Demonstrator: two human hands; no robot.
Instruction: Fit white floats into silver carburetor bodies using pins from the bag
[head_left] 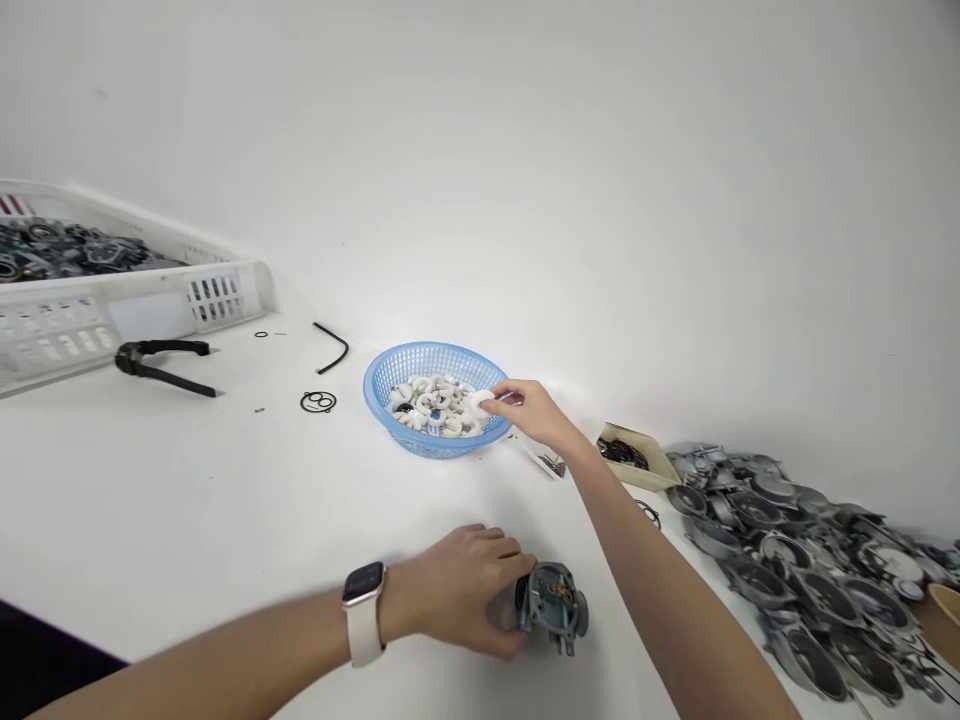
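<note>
Near the bottom middle, my left hand (pixel 474 592), with a watch on its wrist, is closed round the left side of a grey metal carburetor body (pixel 553 600) on the white table. Brass parts show in the body's open top. My right hand (pixel 529 408) reaches over the right rim of a blue plastic basket (pixel 431 352) and pinches a white ring-shaped part (pixel 480 402) between thumb and fingers. More white parts (pixel 437 405) lie heaped in the basket under it.
Black-handled pliers (pixel 169 366), a bent black tube (pixel 343 350) and black rings (pixel 319 402) lie left of the basket. A white crate (pixel 225 290) of metal parts stands far left. On the right are a cream tray (pixel 656 465) and piled metal bowls (pixel 795 560).
</note>
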